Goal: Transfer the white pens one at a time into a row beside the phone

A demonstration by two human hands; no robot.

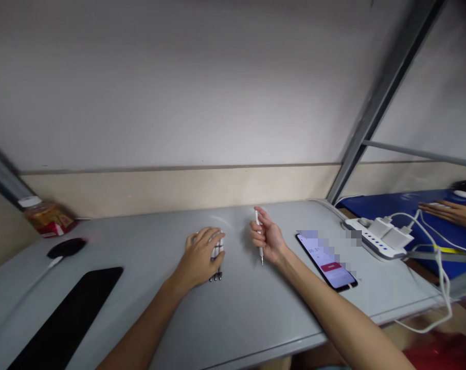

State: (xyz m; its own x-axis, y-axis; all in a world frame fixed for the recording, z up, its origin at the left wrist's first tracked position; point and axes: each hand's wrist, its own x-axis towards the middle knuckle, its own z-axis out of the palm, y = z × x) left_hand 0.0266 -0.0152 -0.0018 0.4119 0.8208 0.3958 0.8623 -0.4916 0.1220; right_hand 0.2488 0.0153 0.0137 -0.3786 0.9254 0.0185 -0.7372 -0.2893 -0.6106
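Note:
My left hand (200, 259) rests palm down over a row of white pens (218, 249) on the grey table, its fingers bent over them and the thumb along their right side. Three dark tips point toward me below the hand; the rest of the row is partly hidden. To the right, my right hand (270, 239) is closed around another white pen (261, 253), just above the tabletop. This pen stands near upright in the picture, with its metal tip downward and the thumb by its upper end.
A lit phone (327, 261) lies right of my right arm, near a white power strip (375, 237) with plugs and cables. At left are a bottle (48, 216), a black round pad (66, 248) and a dark flat slab (69, 318). Another person's hand (451, 211) rests on a blue surface.

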